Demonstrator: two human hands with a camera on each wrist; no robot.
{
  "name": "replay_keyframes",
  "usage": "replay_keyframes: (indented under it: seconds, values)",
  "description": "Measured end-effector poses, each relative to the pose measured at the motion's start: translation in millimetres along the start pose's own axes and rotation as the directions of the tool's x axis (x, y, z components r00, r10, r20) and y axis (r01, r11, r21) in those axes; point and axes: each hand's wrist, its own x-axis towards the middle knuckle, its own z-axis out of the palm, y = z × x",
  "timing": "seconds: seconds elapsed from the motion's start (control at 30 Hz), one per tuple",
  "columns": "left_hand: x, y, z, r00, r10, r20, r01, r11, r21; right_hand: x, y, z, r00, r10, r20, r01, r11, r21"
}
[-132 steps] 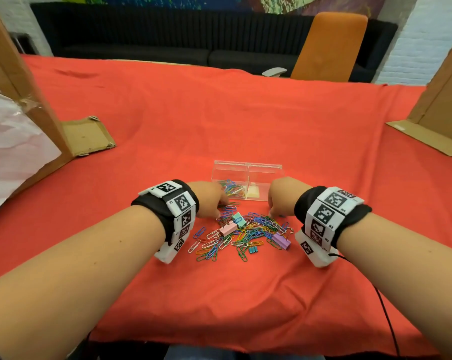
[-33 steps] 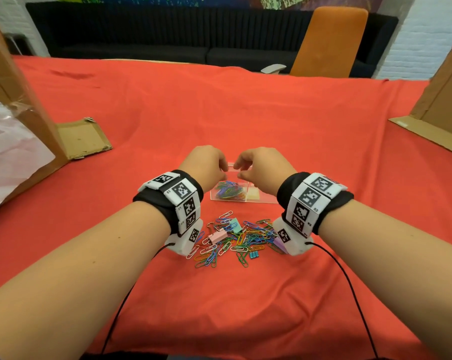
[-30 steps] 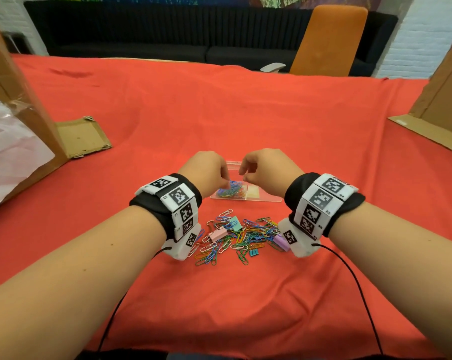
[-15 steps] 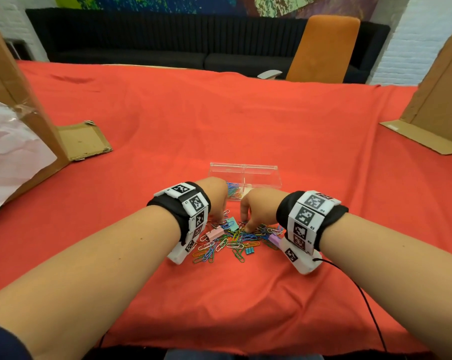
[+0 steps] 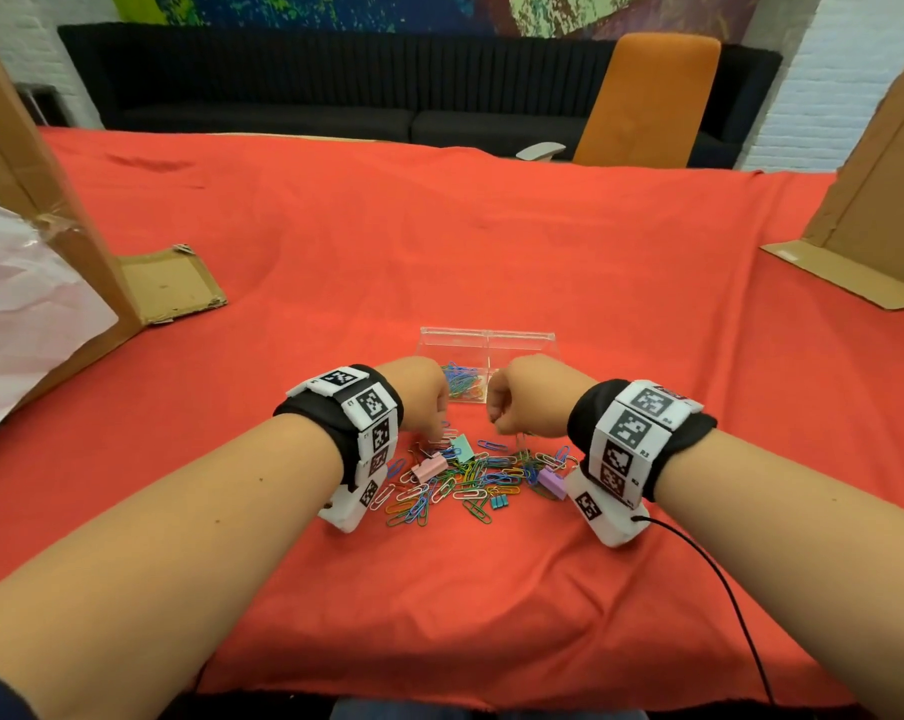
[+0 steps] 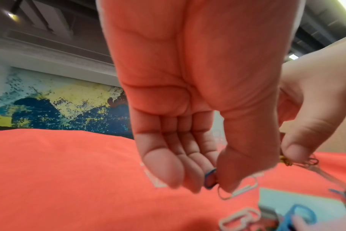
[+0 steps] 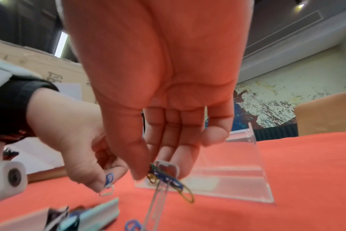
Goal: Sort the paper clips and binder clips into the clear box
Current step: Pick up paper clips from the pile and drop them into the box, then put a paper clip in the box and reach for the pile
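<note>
A heap of coloured paper clips [image 5: 478,478] lies on the red cloth, mixed with pink [image 5: 429,467], mint [image 5: 461,449] and purple [image 5: 552,481] binder clips. Behind it stands the clear box [image 5: 512,339]; its left compartment holds paper clips [image 5: 462,388]. My left hand [image 5: 422,396] hovers over the heap's left edge and pinches a blue and a white paper clip [image 6: 210,180]. My right hand [image 5: 527,394] is just above the heap's far side, pinching a small bunch of paper clips [image 7: 166,176] that dangle from thumb and fingers.
Cardboard panels stand at the left [image 5: 49,200] and right [image 5: 886,200] edges, with a flat cardboard piece [image 5: 166,283] at left. An orange chair [image 5: 642,101] and dark sofa sit beyond the table. A black cable [image 5: 725,589] trails from my right wrist.
Both hands came back from above the box down to the heap. Each has now lifted slightly with paper clips pinched between thumb and fingers.
</note>
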Motion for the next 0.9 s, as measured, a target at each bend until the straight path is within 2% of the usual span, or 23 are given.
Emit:
replay_keyframes:
  seconds: [0.2,0.33,0.47,0.7,0.8,0.9]
  values:
    - [-9.5,-4.8,-28.0,0.979,0.034,-0.199,-0.054,0.994,-0.097,3.2,-0.3,-19.3,0.986,0.008,-0.169,0.021,0.985,0.17]
    - [-8.0,-8.8,-42.8,0.935,0.001,-0.355,-0.059,0.987,-0.151,13.5,-2.3,-31.5,0.944,0.045,-0.326,0.057,0.953,0.298]
    - [1.7,-12.4,-45.9,0.9,-0.051,-0.433,-0.03,0.983,-0.178,29.6,-4.7,-35.8,0.905,0.102,-0.413,0.076,0.917,0.392]
    - [18.0,-15.0,-36.4,0.902,-0.099,-0.42,0.031,0.985,-0.167,50.4,-9.2,-23.7,0.916,0.114,-0.384,0.021,0.944,0.33]
    - [19.2,-16.3,-32.5,0.914,-0.102,-0.392,0.036,0.984,-0.172,51.7,-9.9,-21.4,0.939,0.079,-0.336,0.015,0.963,0.267]
    - [13.4,-18.8,-29.7,0.902,-0.11,-0.417,0.021,0.977,-0.213,47.0,-9.0,-22.5,0.952,0.026,-0.305,0.032,0.983,0.181]
